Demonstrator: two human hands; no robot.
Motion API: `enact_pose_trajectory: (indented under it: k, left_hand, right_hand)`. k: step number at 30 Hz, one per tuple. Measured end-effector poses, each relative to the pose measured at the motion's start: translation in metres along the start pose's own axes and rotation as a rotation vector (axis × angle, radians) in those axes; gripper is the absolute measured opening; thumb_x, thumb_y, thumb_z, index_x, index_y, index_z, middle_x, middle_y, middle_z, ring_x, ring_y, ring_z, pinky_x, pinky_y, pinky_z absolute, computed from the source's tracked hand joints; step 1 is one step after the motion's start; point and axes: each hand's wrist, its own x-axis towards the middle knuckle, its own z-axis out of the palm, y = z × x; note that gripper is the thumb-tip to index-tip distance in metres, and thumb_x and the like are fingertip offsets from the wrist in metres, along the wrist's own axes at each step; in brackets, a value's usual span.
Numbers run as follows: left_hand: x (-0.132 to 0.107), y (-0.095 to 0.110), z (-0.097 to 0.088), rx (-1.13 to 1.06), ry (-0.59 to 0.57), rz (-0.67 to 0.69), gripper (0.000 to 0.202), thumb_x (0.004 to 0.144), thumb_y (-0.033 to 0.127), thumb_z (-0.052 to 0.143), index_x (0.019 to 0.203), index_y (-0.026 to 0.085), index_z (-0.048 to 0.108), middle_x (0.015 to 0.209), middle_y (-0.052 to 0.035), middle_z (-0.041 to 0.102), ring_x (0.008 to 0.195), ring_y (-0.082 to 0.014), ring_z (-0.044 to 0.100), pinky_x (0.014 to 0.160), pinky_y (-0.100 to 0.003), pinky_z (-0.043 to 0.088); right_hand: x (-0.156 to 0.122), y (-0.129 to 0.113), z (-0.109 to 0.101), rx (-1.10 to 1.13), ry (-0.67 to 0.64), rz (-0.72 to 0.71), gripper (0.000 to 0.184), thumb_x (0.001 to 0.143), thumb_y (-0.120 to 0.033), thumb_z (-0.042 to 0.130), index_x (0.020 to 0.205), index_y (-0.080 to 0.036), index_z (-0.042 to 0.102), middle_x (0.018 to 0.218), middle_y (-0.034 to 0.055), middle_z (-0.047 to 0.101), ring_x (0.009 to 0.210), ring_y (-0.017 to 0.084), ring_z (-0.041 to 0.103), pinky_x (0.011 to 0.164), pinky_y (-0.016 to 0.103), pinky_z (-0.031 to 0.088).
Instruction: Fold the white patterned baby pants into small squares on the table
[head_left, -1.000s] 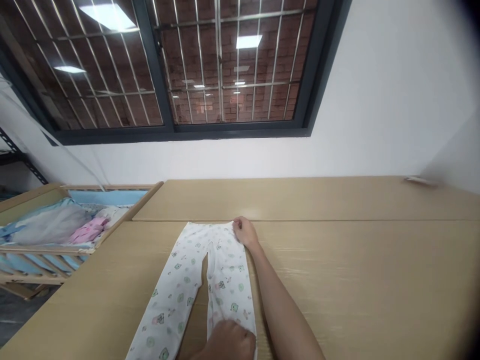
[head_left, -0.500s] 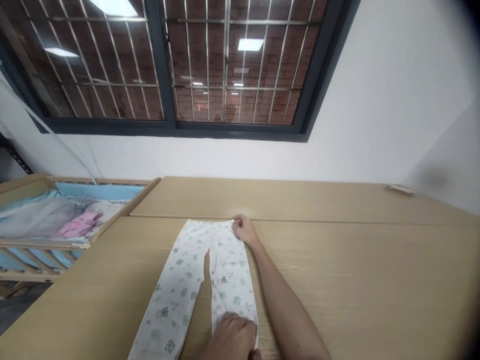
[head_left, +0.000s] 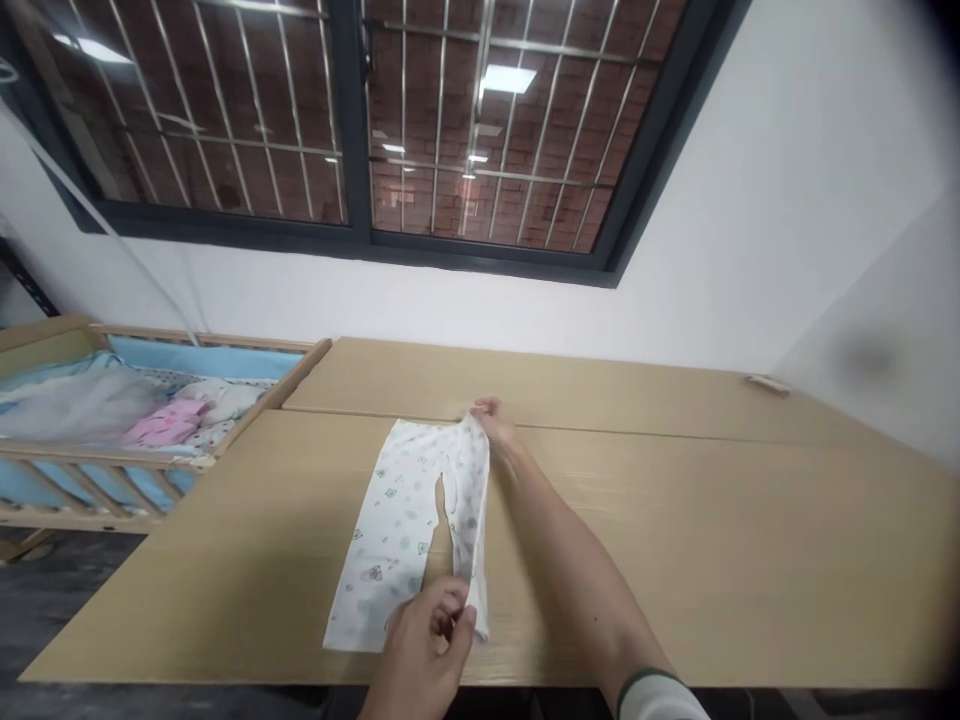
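Observation:
A pair of small white trousers (head_left: 405,500) with a pale green and grey animal print lies on the table, waistband toward the wall and legs toward me. My right hand (head_left: 493,422) is closed on the right corner of the waistband and holds it slightly raised. Close to the table's front edge, my left hand (head_left: 431,635) pinches the lower part of the right trouser leg between thumb and fingers. That leg's outer side is lifted and creased, while the left leg lies flat. My left hand hides part of the leg ends.
The wide tan table (head_left: 637,520) has a seam running across it near the back. On the left stands a wooden crib (head_left: 82,460) holding a pink cloth (head_left: 169,422) and pale bedding. A barred window (head_left: 480,130) is above, and a small flat object (head_left: 766,384) lies back right.
The right leg's outer edge has come up off the table with both hands. My left hand has shifted from a fist on the leg to a pinch. The view has tilted slightly.

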Motion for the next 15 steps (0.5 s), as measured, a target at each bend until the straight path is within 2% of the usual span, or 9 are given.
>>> enact_pose_trajectory:
  k: [2,4,7,10,12,15]
  left_hand:
    - [-0.009,-0.002,-0.020,0.024,0.109,0.029,0.033,0.097,0.042,0.053,0.119,0.022,0.065,0.073,-0.0002,0.066,0.071,-0.0173,0.064,0.069,-0.025,0.052]
    - [-0.018,-0.007,-0.039,0.099,0.199,0.056,0.037,0.096,0.042,0.055,0.128,0.024,0.063,0.073,0.0010,0.067,0.070,-0.0169,0.064,0.071,-0.026,0.055]
    - [-0.031,-0.022,-0.060,0.220,0.286,0.113,0.030,0.096,0.042,0.054,0.120,0.027,0.067,0.075,0.0017,0.068,0.067,-0.0156,0.065,0.072,-0.025,0.057]
    - [-0.042,-0.040,-0.071,0.304,0.378,0.143,0.028,0.099,0.044,0.051,0.111,0.027,0.070,0.072,0.0018,0.067,0.064,-0.0154,0.065,0.067,-0.023,0.057]
    - [-0.046,-0.053,-0.076,0.360,0.424,0.168,0.028,0.100,0.044,0.050,0.107,0.027,0.071,0.074,0.0009,0.068,0.062,-0.0151,0.065,0.063,-0.022,0.056]
    - [-0.049,-0.070,-0.084,0.442,0.424,0.274,0.023,0.099,0.038,0.053,0.105,0.026,0.072,0.077,-0.0002,0.071,0.060,-0.0141,0.066,0.059,-0.020,0.056]
  right_hand:
    - [0.003,-0.014,0.022,0.003,-0.004,0.004,0.028,0.074,-0.029,0.066,0.099,-0.018,0.059,0.072,-0.0034,0.057,0.061,0.014,0.059,0.058,0.025,0.048]
    - [0.005,-0.025,0.048,-0.008,-0.012,0.003,0.027,0.073,-0.027,0.067,0.098,-0.018,0.059,0.071,-0.0044,0.056,0.059,0.013,0.056,0.057,0.024,0.047]
    - [0.005,-0.035,0.091,-0.053,-0.027,-0.003,0.026,0.072,-0.024,0.067,0.097,-0.019,0.058,0.068,-0.0054,0.055,0.058,0.013,0.055,0.057,0.024,0.046]
    - [0.000,-0.037,0.128,-0.131,-0.037,-0.016,0.022,0.070,-0.018,0.068,0.089,-0.020,0.058,0.069,-0.0049,0.056,0.062,0.013,0.056,0.061,0.023,0.045]
    - [-0.005,-0.036,0.146,-0.188,-0.041,-0.027,0.019,0.070,-0.014,0.066,0.085,-0.021,0.058,0.071,-0.0042,0.058,0.066,0.013,0.057,0.063,0.023,0.044]
    - [-0.013,-0.034,0.162,-0.268,-0.053,-0.038,0.016,0.073,-0.012,0.064,0.083,-0.021,0.057,0.074,-0.0030,0.061,0.070,0.014,0.058,0.065,0.024,0.043]
